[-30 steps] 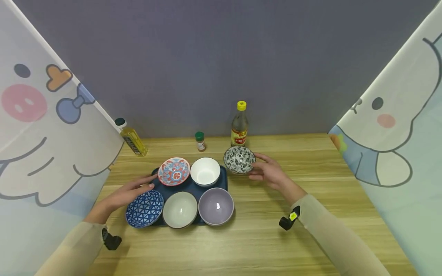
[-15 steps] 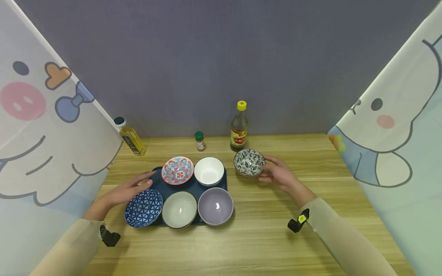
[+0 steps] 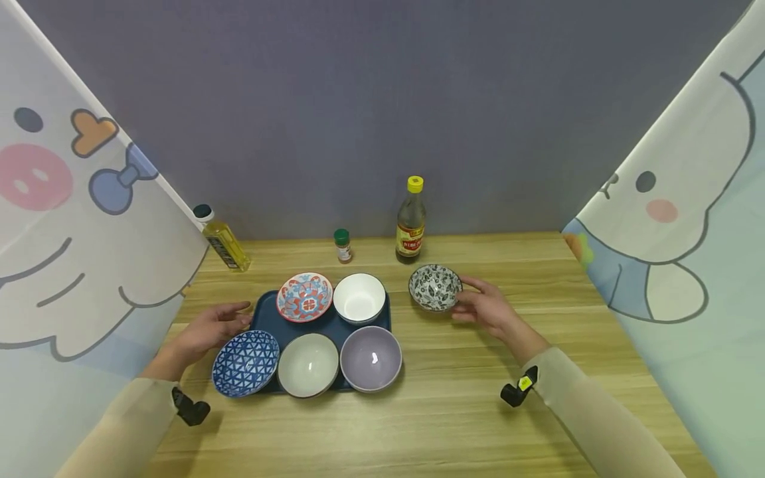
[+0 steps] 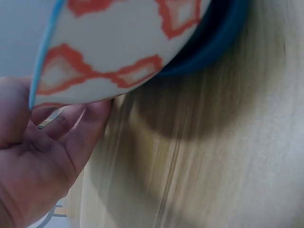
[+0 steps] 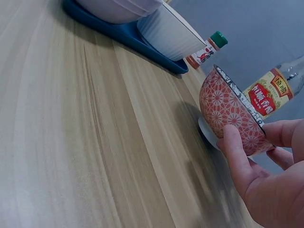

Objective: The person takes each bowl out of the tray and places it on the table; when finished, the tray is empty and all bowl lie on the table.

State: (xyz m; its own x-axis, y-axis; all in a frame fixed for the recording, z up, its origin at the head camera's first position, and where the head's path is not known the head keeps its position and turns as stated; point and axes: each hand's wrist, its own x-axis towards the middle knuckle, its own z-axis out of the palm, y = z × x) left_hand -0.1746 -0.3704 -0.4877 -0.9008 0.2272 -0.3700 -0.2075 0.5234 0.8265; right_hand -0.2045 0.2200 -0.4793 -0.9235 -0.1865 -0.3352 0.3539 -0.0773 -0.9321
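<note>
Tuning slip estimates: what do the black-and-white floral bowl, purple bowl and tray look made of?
Floral bowl: likely glazed ceramic; crisp pattern inside and out, pale foot. Gloss hard to judge.
Purple bowl: probably ceramic too, glossy, given the bright reflection inside; melamine possible.
Tray: perhaps moulded plastic, satin; even dark blue, rounded corners, though coated metal could look similar.
</note>
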